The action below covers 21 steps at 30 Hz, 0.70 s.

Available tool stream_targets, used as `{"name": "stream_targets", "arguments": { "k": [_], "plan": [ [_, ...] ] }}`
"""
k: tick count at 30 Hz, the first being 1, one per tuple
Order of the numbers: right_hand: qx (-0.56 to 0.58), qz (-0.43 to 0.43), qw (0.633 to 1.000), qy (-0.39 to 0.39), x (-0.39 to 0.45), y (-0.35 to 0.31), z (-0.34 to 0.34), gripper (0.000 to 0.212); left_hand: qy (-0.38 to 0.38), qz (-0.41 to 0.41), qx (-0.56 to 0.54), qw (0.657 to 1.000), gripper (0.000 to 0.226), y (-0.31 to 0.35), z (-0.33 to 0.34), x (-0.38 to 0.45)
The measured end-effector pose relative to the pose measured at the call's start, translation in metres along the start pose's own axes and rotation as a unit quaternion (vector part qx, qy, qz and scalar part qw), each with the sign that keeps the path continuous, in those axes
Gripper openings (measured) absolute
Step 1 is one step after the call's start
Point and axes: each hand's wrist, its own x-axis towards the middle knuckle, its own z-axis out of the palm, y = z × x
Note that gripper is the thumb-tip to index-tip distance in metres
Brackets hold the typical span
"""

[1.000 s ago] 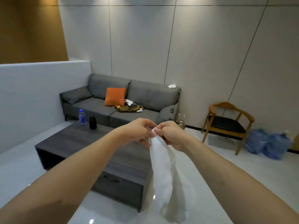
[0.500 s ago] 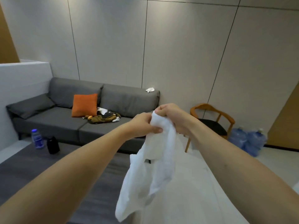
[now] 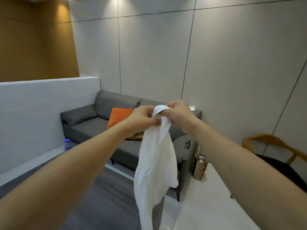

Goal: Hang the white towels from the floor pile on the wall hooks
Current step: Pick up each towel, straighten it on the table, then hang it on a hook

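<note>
One white towel (image 3: 156,156) is in view, hanging limp in mid-air before the grey sofa (image 3: 93,128); we judge it light and soft. Two hands hold it: our left hand (image 3: 141,118) and right hand (image 3: 177,113) curl their fingers (image 3: 167,112) round its bunched top edge, the best hold; no hooks or pile show.

— What sort of place am I looking at?

— I read it as an office lounge or waiting room. A grey sofa (image 3: 103,128) with an orange cushion (image 3: 118,117) sits against the far grey panelled wall (image 3: 166,63).

— Anything else?

— A wooden armchair (image 3: 272,146) on the right, a white half-height partition (image 3: 41,113) on the left, a dark low table (image 3: 99,200) near me.
</note>
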Motion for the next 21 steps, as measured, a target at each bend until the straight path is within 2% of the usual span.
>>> {"name": "stream_targets", "arguments": {
  "k": [3, 5, 7, 8, 10, 14, 17, 19, 21],
  "plan": [
    [0.066, -0.003, 0.997, -0.025, 0.036, 0.01, 0.007, 0.035, 0.129, -0.038, 0.0, 0.991, 0.008, -0.002, -0.002, 0.025],
    [0.077, 0.014, 0.992, -0.1, 0.057, 0.024, 0.012, 0.048, 0.193, -0.068, -0.047, 0.978, 0.007, -0.013, -0.015, 0.041],
    [0.043, 0.018, 0.982, -0.181, 0.076, 0.037, 0.025, 0.038, 0.218, -0.104, -0.116, 0.964, 0.014, -0.02, -0.03, 0.053],
    [0.035, 0.014, 0.981, -0.192, 0.087, 0.041, 0.034, 0.027, 0.221, -0.117, -0.14, 0.958, 0.019, -0.023, -0.037, 0.058],
    [0.056, -0.005, 0.984, -0.171, 0.109, 0.041, 0.057, 0.011, 0.218, -0.124, -0.141, 0.958, 0.031, -0.032, -0.052, 0.069],
    [0.069, -0.032, 0.984, -0.163, 0.155, 0.027, 0.097, 0.019, 0.213, -0.113, -0.09, 0.966, 0.043, -0.063, -0.087, 0.086],
    [0.055, -0.031, 0.98, -0.188, 0.194, 0.02, 0.133, 0.018, 0.248, -0.097, -0.105, 0.958, 0.033, -0.086, -0.114, 0.103],
    [0.062, -0.036, 0.977, -0.199, 0.218, 0.017, 0.159, 0.035, 0.314, -0.103, -0.098, 0.939, 0.015, -0.103, -0.134, 0.115],
    [0.004, -0.089, 0.972, -0.218, 0.242, 0.013, 0.18, 0.045, 0.366, -0.121, -0.081, 0.919, 0.016, -0.126, -0.158, 0.126]
  ]
}}
